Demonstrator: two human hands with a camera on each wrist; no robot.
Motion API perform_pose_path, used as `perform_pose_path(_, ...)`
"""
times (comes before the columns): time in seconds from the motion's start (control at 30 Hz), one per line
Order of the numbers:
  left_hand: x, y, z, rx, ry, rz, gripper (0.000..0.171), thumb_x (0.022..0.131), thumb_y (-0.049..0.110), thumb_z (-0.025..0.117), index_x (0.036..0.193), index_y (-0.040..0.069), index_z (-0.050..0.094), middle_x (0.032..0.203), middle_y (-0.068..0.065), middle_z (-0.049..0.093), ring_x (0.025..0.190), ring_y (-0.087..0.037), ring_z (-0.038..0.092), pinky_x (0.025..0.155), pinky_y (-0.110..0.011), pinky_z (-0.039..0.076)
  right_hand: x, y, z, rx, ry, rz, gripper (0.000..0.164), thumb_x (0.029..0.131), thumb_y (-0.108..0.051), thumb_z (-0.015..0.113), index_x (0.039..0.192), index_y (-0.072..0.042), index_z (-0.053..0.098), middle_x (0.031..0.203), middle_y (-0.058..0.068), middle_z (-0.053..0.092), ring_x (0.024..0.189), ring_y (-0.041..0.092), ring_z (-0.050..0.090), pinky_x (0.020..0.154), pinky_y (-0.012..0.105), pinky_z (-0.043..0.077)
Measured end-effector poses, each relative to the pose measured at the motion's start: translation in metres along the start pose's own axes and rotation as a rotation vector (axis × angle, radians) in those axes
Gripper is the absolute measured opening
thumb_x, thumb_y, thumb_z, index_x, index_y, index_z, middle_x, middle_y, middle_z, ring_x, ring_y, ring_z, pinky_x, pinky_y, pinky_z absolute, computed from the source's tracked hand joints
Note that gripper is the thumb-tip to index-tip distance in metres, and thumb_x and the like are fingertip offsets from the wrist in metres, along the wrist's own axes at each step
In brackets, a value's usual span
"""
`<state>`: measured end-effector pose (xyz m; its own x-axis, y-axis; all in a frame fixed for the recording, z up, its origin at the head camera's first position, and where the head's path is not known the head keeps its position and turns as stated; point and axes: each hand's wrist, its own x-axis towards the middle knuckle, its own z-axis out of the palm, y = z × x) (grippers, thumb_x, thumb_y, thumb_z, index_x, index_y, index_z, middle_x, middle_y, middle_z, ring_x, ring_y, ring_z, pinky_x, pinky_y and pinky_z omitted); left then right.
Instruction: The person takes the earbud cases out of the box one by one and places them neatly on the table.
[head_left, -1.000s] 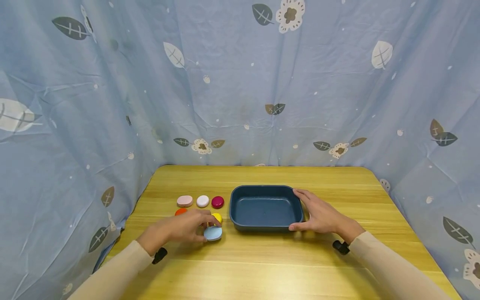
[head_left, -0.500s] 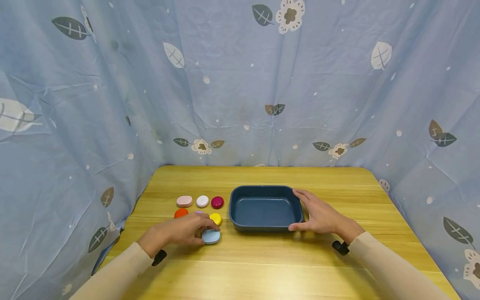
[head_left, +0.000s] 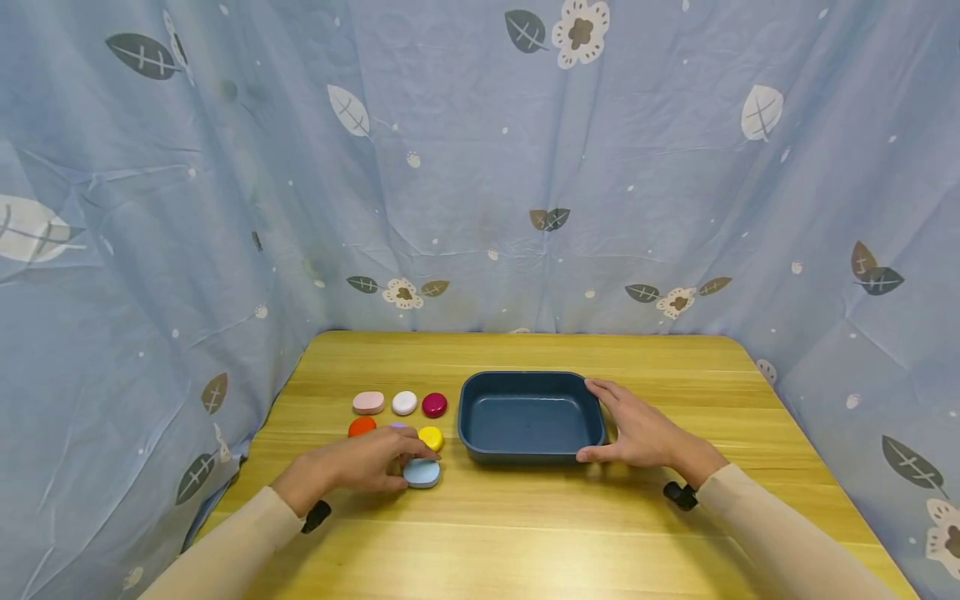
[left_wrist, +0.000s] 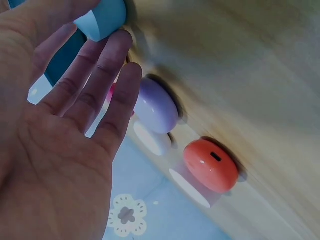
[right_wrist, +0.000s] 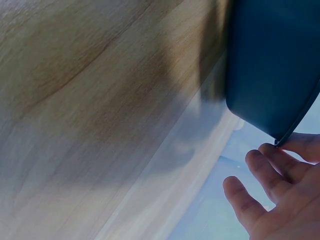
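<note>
My left hand [head_left: 358, 463] holds a small light blue oval case [head_left: 422, 473] by its left part, thumb in front and fingers behind. In the left wrist view the same case [left_wrist: 104, 21] shows beyond the fingertips, and the other fingers stretch out nearly straight. My right hand [head_left: 637, 427] grips the right end of a dark blue rectangular tray [head_left: 531, 457], thumb at its front corner and a finger over the back rim. Nothing lies inside the tray. The right wrist view has the hand [right_wrist: 285, 190] at the tray's rim, other fingers loosely spread.
Behind the left hand lie an orange-red case [head_left: 362, 426], a mostly hidden purple case [left_wrist: 157, 106] and a yellow case [head_left: 431, 438]. Farther back are a pink oval [head_left: 368, 402], a white round [head_left: 404, 402] and a crimson round case [head_left: 434, 405]. A patterned curtain [head_left: 480, 167] surrounds the table.
The left hand and the light blue case have shifted slightly left and settled flatter since a second ago; the last half second shows almost no motion. The right hand and tray stay put.
</note>
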<state>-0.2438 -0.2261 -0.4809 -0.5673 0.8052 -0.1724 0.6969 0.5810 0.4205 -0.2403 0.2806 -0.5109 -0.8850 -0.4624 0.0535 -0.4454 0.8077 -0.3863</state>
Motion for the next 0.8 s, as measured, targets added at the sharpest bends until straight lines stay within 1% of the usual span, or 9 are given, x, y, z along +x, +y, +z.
perform_pose_path(0.07,-0.001,0.001,-0.002,-0.017,0.000,-0.020,0.057,0.099,0.013,0.094,0.153,0.020,0.077,0.127,0.009,0.073,0.107,-0.013,0.067,0.097,-0.026,0.061,0.000,0.000,0.000,0.005,0.000,0.005,0.133,0.089,-0.081,0.088,0.182,-0.002,0.034,0.184,0.027,0.042,0.164,0.053,0.052,0.126,0.074,0.051)
perform_pose_path(0.17,-0.002,0.001,-0.005,-0.042,0.011,-0.042,0.057,0.099,0.017,0.095,0.154,0.021,0.077,0.131,0.008,0.074,0.111,-0.013,0.071,0.103,-0.033,0.065,0.000,0.000,0.000,0.009,0.002,0.005,0.133,0.090,-0.081,0.087,0.182,-0.002,0.034,0.184,0.027,0.042,0.164,0.053,0.052,0.125,0.074,0.052)
perform_pose_path(0.27,-0.003,0.000,-0.010,-0.045,0.041,-0.040,0.055,0.100,0.022,0.095,0.152,0.021,0.077,0.136,0.006,0.076,0.114,-0.016,0.076,0.105,-0.039,0.067,0.000,0.001,0.000,0.005,0.004,0.004,0.133,0.090,-0.081,0.087,0.182,-0.002,0.034,0.184,0.027,0.042,0.163,0.054,0.052,0.125,0.074,0.052)
perform_pose_path(0.33,-0.003,-0.001,-0.012,-0.027,0.073,-0.035,0.052,0.101,0.026,0.094,0.151,0.020,0.077,0.138,0.004,0.077,0.114,-0.017,0.077,0.105,-0.040,0.067,0.000,0.001,-0.001,0.003,0.003,0.007,0.133,0.090,-0.081,0.087,0.182,-0.002,0.034,0.184,0.027,0.042,0.164,0.054,0.051,0.125,0.074,0.051)
perform_pose_path(0.43,-0.002,-0.001,-0.016,0.018,0.139,-0.041,0.048,0.104,0.034,0.092,0.149,0.021,0.078,0.133,0.002,0.077,0.108,-0.019,0.075,0.101,-0.038,0.065,0.001,0.000,0.000,-0.002,0.005,0.004,0.133,0.090,-0.082,0.086,0.182,-0.002,0.034,0.184,0.027,0.042,0.164,0.054,0.051,0.125,0.075,0.051)
perform_pose_path(0.53,0.001,0.003,-0.018,0.082,0.224,-0.071,0.047,0.106,0.040,0.088,0.149,0.022,0.079,0.131,0.000,0.076,0.105,-0.021,0.075,0.098,-0.039,0.064,0.002,-0.001,0.000,0.000,0.005,0.002,0.133,0.090,-0.082,0.086,0.182,-0.002,0.034,0.184,0.027,0.042,0.164,0.054,0.051,0.126,0.075,0.051)
perform_pose_path(0.67,0.008,0.012,-0.018,0.179,0.354,-0.127,0.050,0.107,0.047,0.086,0.150,0.021,0.078,0.137,-0.003,0.076,0.112,-0.025,0.079,0.103,-0.048,0.067,0.003,-0.003,0.001,-0.001,-0.001,0.005,0.134,0.090,-0.081,0.087,0.183,-0.003,0.032,0.185,0.027,0.041,0.165,0.055,0.049,0.126,0.076,0.050)
perform_pose_path(0.73,0.013,0.015,-0.017,0.216,0.422,-0.143,0.053,0.107,0.049,0.085,0.151,0.019,0.077,0.141,-0.004,0.077,0.117,-0.026,0.080,0.105,-0.050,0.067,0.003,-0.003,0.001,-0.003,-0.005,0.005,0.134,0.090,-0.082,0.087,0.183,-0.003,0.031,0.186,0.026,0.039,0.166,0.055,0.049,0.126,0.076,0.050)
perform_pose_path(0.8,0.020,0.018,-0.015,0.244,0.479,-0.163,0.057,0.106,0.051,0.085,0.151,0.019,0.077,0.142,-0.005,0.076,0.120,-0.027,0.080,0.104,-0.050,0.069,0.004,-0.004,0.001,-0.004,-0.006,0.001,0.135,0.090,-0.082,0.087,0.184,-0.003,0.031,0.187,0.026,0.039,0.166,0.054,0.049,0.126,0.076,0.050)
